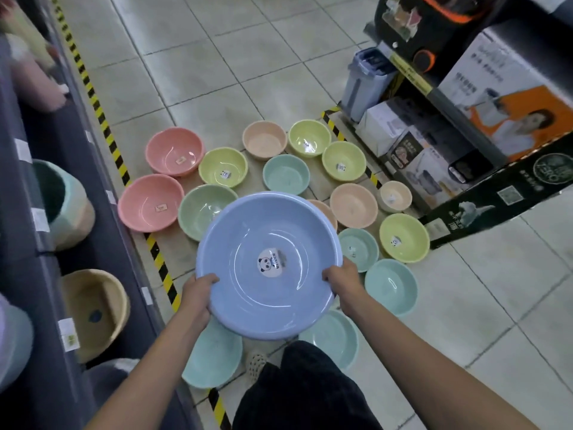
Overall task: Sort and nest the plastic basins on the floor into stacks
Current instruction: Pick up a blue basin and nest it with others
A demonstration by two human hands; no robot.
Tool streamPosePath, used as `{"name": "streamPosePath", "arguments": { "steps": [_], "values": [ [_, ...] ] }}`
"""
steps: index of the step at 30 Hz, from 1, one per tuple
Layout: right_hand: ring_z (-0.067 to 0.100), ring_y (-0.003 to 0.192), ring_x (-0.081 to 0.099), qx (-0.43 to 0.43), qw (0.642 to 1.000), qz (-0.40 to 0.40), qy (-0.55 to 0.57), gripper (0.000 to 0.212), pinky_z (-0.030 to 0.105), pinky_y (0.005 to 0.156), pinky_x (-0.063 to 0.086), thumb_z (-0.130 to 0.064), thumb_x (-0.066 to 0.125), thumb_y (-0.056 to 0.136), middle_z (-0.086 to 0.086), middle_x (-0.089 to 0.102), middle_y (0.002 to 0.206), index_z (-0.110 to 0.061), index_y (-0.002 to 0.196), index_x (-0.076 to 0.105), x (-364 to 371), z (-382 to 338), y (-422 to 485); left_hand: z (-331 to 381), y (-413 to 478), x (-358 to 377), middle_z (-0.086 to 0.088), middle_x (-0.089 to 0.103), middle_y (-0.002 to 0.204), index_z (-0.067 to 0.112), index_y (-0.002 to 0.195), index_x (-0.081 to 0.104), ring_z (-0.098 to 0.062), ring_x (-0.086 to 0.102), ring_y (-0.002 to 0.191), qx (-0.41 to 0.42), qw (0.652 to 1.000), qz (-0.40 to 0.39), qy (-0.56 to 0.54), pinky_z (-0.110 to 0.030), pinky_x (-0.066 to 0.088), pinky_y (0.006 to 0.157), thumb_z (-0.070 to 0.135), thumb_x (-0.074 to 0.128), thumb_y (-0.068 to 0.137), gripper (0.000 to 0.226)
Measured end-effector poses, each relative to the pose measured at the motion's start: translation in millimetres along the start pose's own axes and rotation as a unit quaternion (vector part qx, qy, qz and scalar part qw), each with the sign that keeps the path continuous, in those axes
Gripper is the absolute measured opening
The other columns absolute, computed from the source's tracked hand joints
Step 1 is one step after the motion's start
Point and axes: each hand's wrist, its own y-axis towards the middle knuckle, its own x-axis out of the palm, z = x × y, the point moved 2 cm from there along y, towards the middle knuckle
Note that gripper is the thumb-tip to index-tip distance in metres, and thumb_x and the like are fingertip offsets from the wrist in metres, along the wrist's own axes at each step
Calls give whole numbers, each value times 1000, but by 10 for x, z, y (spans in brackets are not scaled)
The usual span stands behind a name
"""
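A large blue basin (269, 265) with a panda sticker hangs above the floor, held level by both hands. My left hand (196, 297) grips its near-left rim and my right hand (342, 282) grips its right rim. Below and beyond it, several basins lie spread on the tiled floor: two pink basins (151, 202) at the left, yellow-green basins (223, 169), teal basins (286, 174), peach basins (353, 205) and a green basin (198, 212). More teal basins (391, 286) lie close to my feet, partly hidden by the blue one.
A dark shelf unit (37, 243) with stacked basins runs along the left, edged by yellow-black tape (102, 119). Boxed goods (508, 113) and a grey bin (366, 82) stand on a display at the right. My dark trouser leg (297, 392) fills the bottom centre.
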Motion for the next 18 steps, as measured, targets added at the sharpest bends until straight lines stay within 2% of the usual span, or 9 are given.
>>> {"name": "streamPosePath", "arguments": {
  "steps": [4,9,13,16,18],
  "values": [
    [22,64,48,7,1000,-11,6,28,25,53,37,9,46,75,8,59,79,-9,91,61,77,3,77,141,71,38,-22,68,106,-7,123,59,-31,65,77,-6,1000,1,6,-36,54,69,-3,55,87,37],
    [23,70,57,-13,999,-32,24,27,29,61,46,7,50,77,7,65,84,-14,89,62,233,-334,329,569,246,133,-13,67,90,-6,123,59,-28,63,72,8,1000,7,-2,-34,51,63,-5,55,87,36],
    [18,68,60,-38,998,-45,18,32,25,57,47,7,51,80,2,66,83,-14,100,63,314,-828,649,992,495,319,-16,69,98,-5,127,58,-28,65,75,13,1000,8,-5,-35,53,63,-4,57,86,40],
    [20,76,63,-53,997,-61,-2,35,31,66,52,5,53,80,2,68,90,-18,104,62,367,-1185,957,1288,694,516,-17,68,105,-5,127,58,-27,65,76,18,1000,1,-10,-34,54,66,-4,55,88,39],
    [21,78,63,-59,996,-70,-21,33,33,71,52,3,54,79,3,69,93,-17,104,63,405,-1457,1198,1522,810,693,-15,68,101,-2,122,59,-24,63,74,33,999,-6,-9,-29,55,55,-6,52,89,34]
  ]
}}
